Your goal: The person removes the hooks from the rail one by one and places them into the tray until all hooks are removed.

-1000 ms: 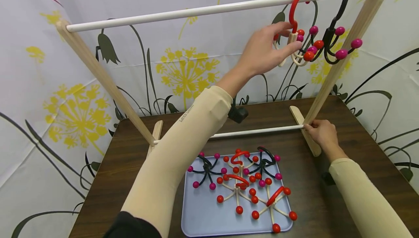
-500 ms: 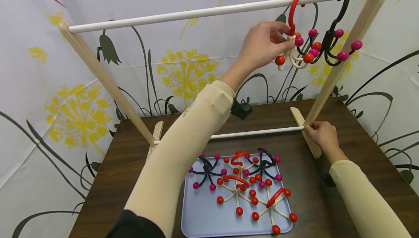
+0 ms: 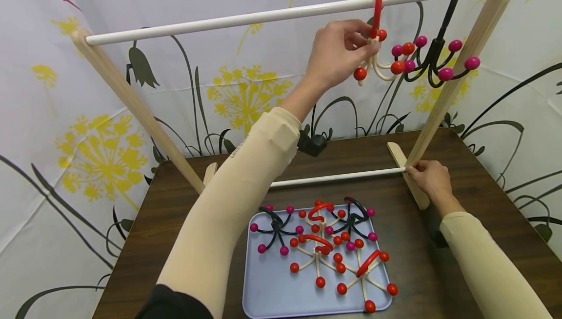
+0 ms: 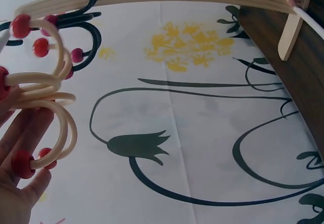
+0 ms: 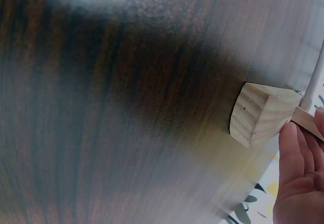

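Observation:
My left hand point(image 3: 340, 53) pinches the pale stem of a red-hooked octopus-like hanger point(image 3: 378, 11), whose cream arms end in red balls. Its hook loops over the white top rail point(image 3: 263, 15) of a wooden rack. To its right hangs a black hanger point(image 3: 434, 48) with magenta balls, close to the right post. In the left wrist view the cream arms point(image 4: 61, 128) curl beside the fingers of that hand. Low down, my right hand point(image 3: 432, 180) grips the foot of the right post point(image 3: 452, 89), where the lower white rod point(image 3: 338, 178) meets it.
On the dark wooden table point(image 3: 474, 270) a pale blue tray point(image 3: 272, 294) bears several more hangers, black ones with magenta balls and cream ones with red hooks. A flowered cloth point(image 3: 175, 89) hangs behind. The rack's left post point(image 3: 136, 107) stands at the far left.
My left hand has moved left along the top rail with the red-hooked hanger, and its hook has turned edge-on. The black hanger has swivelled too. My right hand stays at the post's foot.

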`<state>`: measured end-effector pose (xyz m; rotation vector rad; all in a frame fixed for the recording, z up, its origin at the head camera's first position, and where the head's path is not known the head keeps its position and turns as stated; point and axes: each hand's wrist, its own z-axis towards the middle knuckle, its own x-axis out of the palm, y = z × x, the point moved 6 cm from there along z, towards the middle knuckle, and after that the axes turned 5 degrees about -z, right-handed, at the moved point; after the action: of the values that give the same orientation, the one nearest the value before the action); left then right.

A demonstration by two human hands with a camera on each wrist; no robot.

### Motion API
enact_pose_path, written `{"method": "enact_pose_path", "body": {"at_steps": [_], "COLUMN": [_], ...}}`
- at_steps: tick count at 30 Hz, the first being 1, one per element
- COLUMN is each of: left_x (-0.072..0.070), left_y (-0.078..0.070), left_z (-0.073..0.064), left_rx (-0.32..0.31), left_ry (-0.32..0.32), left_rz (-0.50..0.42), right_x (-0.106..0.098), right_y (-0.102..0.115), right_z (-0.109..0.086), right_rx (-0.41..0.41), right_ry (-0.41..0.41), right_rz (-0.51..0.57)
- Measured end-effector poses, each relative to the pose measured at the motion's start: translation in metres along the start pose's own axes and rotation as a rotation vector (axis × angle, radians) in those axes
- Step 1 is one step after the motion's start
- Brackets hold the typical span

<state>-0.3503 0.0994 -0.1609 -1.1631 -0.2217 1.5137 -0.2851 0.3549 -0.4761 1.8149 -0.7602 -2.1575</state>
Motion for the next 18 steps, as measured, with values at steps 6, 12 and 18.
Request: {"method": "enact_pose_path", "body": {"at_steps": [6,12,18], "left_x": [-0.010,-0.018,-0.024], "left_y": [-0.006,-0.014,-0.016], "left_z": [-0.002,-0.012,-0.030], "left_rx": [0.038,0.113,0.174], "left_ry": [-0.061,-0.059,-0.049], "left_rz": [-0.075,-0.052,-0.067], "right_x": [0.000,-0.001,-0.003], "right_y": [0.001,0.001,-0.001], "right_z": [-0.001,-0.001,-0.001], "right_rx": [0.000,0.002,-0.003], "right_ry": [0.001,0.000,-0.001], "right_rz": [0.004,0.004,-0.004]}}
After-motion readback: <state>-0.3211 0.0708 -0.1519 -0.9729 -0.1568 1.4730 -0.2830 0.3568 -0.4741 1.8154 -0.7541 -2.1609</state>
